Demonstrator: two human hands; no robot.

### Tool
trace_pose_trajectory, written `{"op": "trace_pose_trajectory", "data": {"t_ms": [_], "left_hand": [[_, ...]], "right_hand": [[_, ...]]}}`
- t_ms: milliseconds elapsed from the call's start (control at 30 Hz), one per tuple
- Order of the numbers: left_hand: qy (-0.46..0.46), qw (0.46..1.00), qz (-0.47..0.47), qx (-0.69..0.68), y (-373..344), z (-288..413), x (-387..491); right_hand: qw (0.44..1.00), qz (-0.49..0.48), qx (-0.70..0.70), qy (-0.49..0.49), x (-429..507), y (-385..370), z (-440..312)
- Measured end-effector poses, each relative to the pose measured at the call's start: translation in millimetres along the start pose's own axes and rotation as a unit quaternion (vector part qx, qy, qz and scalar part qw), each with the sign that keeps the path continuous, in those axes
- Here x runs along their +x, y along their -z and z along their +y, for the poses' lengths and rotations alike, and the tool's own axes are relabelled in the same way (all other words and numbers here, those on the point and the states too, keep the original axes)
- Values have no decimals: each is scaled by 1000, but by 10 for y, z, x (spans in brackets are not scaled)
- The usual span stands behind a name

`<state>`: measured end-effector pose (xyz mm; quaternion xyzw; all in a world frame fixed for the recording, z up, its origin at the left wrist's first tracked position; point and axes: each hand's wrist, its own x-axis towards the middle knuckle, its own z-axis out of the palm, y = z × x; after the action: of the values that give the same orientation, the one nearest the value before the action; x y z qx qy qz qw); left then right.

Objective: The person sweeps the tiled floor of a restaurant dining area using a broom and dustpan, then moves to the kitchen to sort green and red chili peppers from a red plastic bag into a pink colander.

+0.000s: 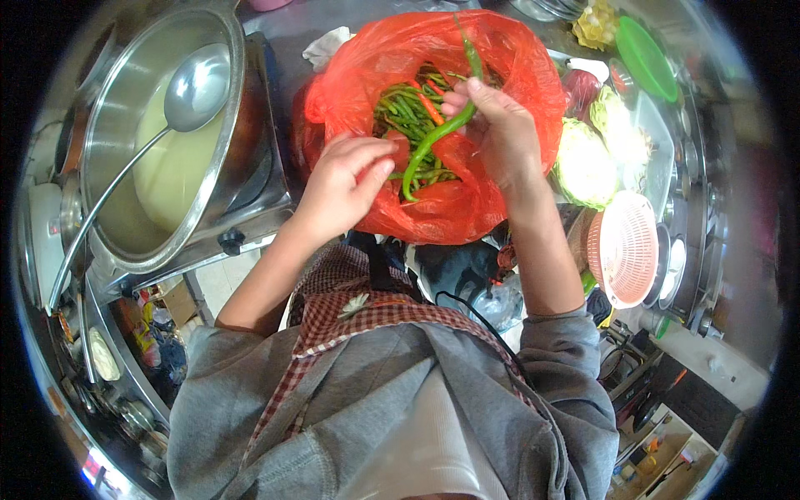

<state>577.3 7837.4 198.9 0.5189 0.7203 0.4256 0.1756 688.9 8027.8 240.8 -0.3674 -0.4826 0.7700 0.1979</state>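
A red plastic bag [525,56] lies wide open before me, with many thin green chili peppers [406,112] and a few red ones [430,107] inside. My right hand [500,125] is over the bag's right side, its thumb and fingers closed on a long, curved green chili pepper [434,139]. Green pepper shows both above and below the fingers; they hide whether it is all one piece. At the bag's left side is my left hand [347,181], fingers bent and thumb near them. Whether it pinches the plastic is hard to see.
At left, a large metal pot [100,156] of pale liquid stands on a stove [206,240], with a long-handled ladle [197,87] across it. To the right are cut cabbage [584,165], a pink plastic colander [625,250] and a green plastic lid or dish [647,59].
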Motion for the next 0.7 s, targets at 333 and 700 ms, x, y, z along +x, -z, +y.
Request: {"op": "trace_pose_trajectory", "data": {"t_ms": [333,700], "left_hand": [[215,874,-78,-428,-85,74,22],[135,990,-28,-19,-143,-299,-159]], "right_hand": [[998,-66,4,-13,-178,-76,316],[613,-211,-758,72,-876,572,511]]}}
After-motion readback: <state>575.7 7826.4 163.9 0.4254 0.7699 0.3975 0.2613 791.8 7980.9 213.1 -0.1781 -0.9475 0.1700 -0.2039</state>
